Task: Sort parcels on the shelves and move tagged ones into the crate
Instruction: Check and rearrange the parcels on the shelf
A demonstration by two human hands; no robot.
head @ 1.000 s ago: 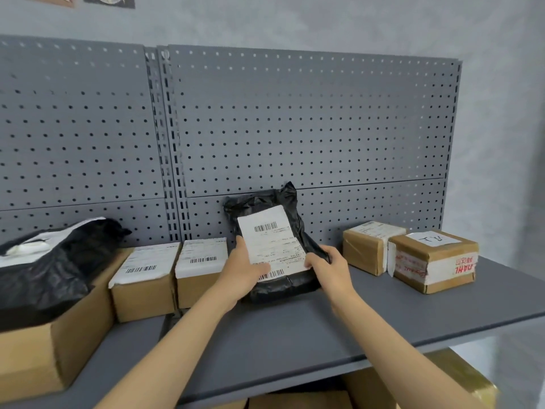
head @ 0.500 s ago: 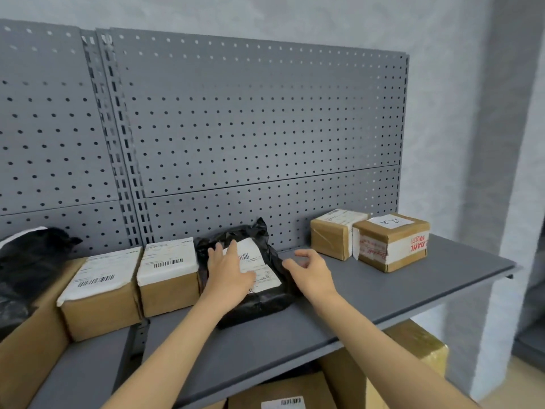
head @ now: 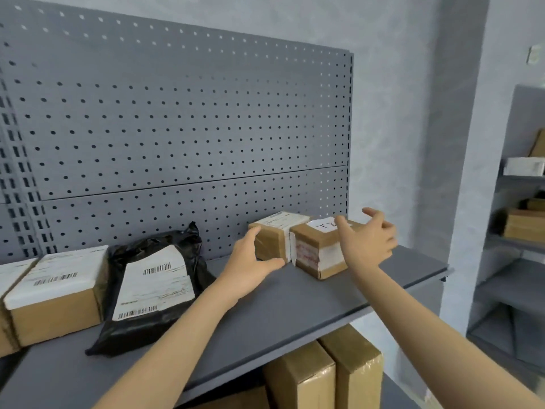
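Two small cardboard boxes stand side by side at the right end of the grey shelf [head: 295, 314]. The left box [head: 272, 240] has a printed label on top. The right box [head: 314, 249] has a white handwritten tag on top and red-printed tape on its front. My left hand [head: 250, 265] is spread open at the left box's front left corner, fingers and thumb apart, holding nothing. Over the right box's right side hovers my right hand [head: 367, 243], open. A black poly bag [head: 153, 287] with a white barcode label leans against the pegboard to the left.
A labelled cardboard box [head: 54, 293] sits left of the bag, another at the frame's left edge. Tall taped cartons [head: 324, 376] stand under the shelf. A grey pegboard [head: 177, 113] backs the shelf. A second shelving unit [head: 519, 231] with boxes stands at the far right.
Both hands let go of the black bag, which now rests against the pegboard, and moved right to the two small boxes. The view turned right.
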